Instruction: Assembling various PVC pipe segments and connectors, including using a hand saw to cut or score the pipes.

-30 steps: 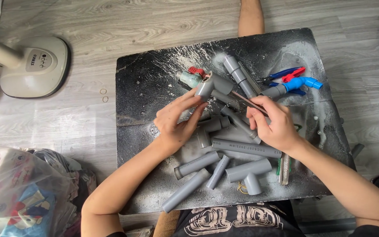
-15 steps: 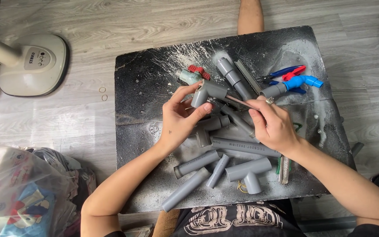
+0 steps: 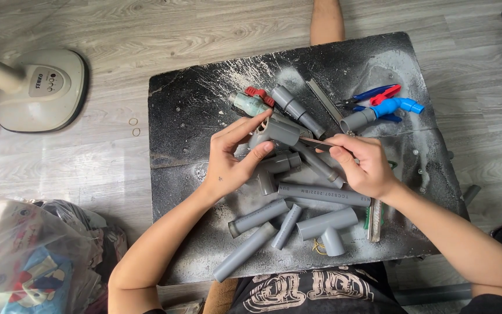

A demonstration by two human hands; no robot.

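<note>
Currently left hand [image 3: 230, 160] pinches grey pipe fitting [image 3: 275, 132] above black board [image 3: 193, 110]; right hand [image 3: 364, 164] grips thin metal blade [image 3: 315, 141], tip touching fitting.

Pipe pieces [image 3: 321, 195] lie mid table [image 3: 193, 116]; valve [image 3: 251, 103] behind them, cutter [image 3: 379, 96] far right, fan base [image 3: 42, 87] on floor left of table.

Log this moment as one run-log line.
left hand: holds grey pipe fitting | right hand: holds thin metal blade at fitting's opening | surface: black board, loose grey pipes
</note>
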